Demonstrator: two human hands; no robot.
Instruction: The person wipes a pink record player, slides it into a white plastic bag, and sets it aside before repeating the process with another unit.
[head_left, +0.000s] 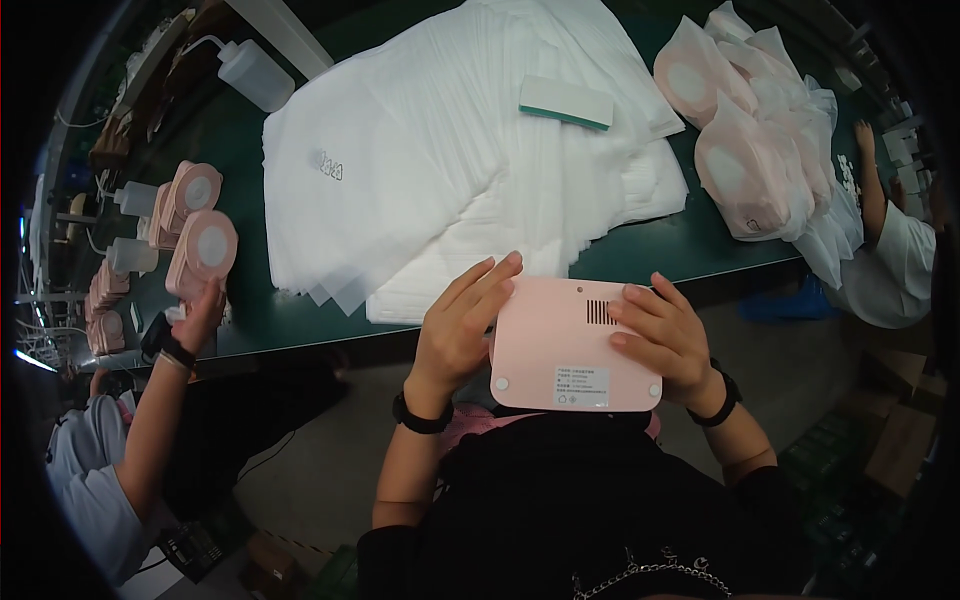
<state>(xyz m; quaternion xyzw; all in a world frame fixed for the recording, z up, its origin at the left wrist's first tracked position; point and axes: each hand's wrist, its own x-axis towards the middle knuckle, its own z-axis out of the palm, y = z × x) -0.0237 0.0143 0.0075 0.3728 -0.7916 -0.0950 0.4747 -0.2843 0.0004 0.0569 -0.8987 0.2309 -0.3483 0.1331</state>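
Note:
A flat pink plastic device (545,340) with rounded corners is held in front of my body, just off the table's near edge. Its underside faces up, showing a slotted vent, a white printed label (581,387) and small round white feet. My left hand (462,330) grips its left edge, fingers pointing up and the thumb out of sight. Across the right side lie the fingers of my right hand (672,340), near the vent. Just beyond the device is a large fanned stack of white translucent bags (420,150), with a white-and-green block (566,103) resting on it.
Bagged pink devices (752,165) are heaped at the far right, near another person's arm (872,185). To the left, a co-worker's hand (203,315) touches a pink device (207,250). Squeeze bottles (256,76) stand on the green table (690,255). Cardboard boxes (900,430) sit lower right.

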